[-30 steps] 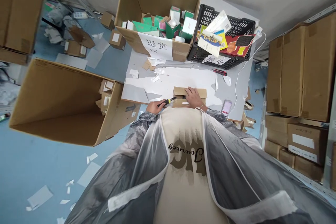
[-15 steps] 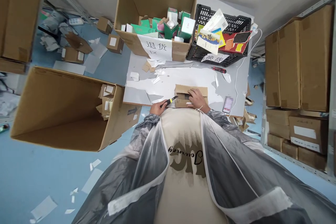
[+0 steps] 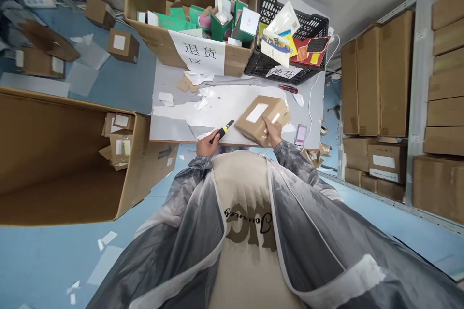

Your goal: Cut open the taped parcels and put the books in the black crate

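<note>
My left hand is closed around a black and yellow utility knife, its tip pointing up and to the right, apart from the carton. With my right hand I grip a small brown cardboard box by its near right side. The box is tilted over the front of the white table, with a white label on the side facing me. Loose flaps or card edges show at its right end, and its inside is hidden.
A large carton of green and white boxes stands at the back, beside a black crate of packets. A red and black cutter, a phone and paper scraps lie on the table. At left is a big open carton; shelves of boxes stand right.
The small box has been lifted and tilted, now showing its labelled side instead of its opened top. My right hand has shifted its grip to the side. The view has turned left.
</note>
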Action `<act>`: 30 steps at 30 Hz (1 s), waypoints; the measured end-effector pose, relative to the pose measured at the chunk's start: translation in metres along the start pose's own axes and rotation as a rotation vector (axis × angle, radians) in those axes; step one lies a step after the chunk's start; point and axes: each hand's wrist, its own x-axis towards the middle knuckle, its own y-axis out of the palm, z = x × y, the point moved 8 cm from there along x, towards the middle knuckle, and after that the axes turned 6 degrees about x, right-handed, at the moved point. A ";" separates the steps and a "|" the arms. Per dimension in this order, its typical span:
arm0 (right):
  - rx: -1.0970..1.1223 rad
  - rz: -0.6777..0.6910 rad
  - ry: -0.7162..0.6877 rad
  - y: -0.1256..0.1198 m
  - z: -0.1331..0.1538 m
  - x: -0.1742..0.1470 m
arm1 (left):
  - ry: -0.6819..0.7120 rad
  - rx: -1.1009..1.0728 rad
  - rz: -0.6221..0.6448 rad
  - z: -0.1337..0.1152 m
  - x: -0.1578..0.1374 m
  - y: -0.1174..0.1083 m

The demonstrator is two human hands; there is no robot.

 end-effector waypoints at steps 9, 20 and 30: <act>0.602 0.158 0.362 0.053 -0.022 -0.022 | -0.020 -0.019 0.052 -0.007 0.015 0.035; 0.178 0.184 0.211 0.045 0.019 -0.037 | 0.010 -0.062 -0.018 -0.025 0.079 0.030; -0.135 0.232 0.107 0.025 0.036 -0.024 | -0.091 -0.184 0.032 -0.013 0.081 0.041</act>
